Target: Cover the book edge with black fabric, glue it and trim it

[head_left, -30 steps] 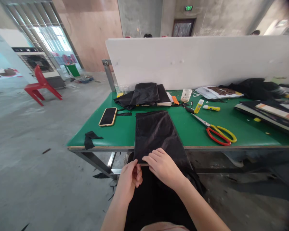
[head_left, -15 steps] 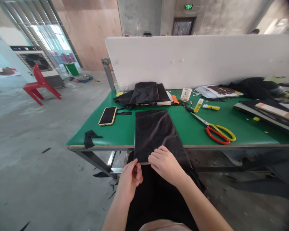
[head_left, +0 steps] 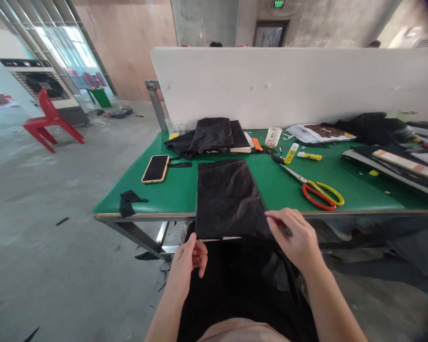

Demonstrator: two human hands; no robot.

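A flat rectangular piece covered with a thin black sheet (head_left: 228,199) lies partly on the green tabletop and juts over its front edge toward my lap. A thin pale strip shows along its near edge. At its near left corner, my left hand (head_left: 189,259) has the thumb tip on the corner with the other fingers curled. My right hand (head_left: 294,232) is at the right side, thumb and forefinger pinched at the sheet's edge. More loose black material (head_left: 281,270) hangs over my lap below.
On the green table (head_left: 174,199) lie a phone (head_left: 156,168), black scraps (head_left: 130,202), scissors with red and yellow handles (head_left: 316,189), glue sticks (head_left: 309,156), a clear cup (head_left: 273,137) and folded black sheets (head_left: 214,134). A white partition (head_left: 288,85) stands behind. A red chair (head_left: 52,118) is at left.
My right hand has moved from the near edge to the right side of the black-covered piece. The left hand stays by the near left corner. The view has shifted slightly.
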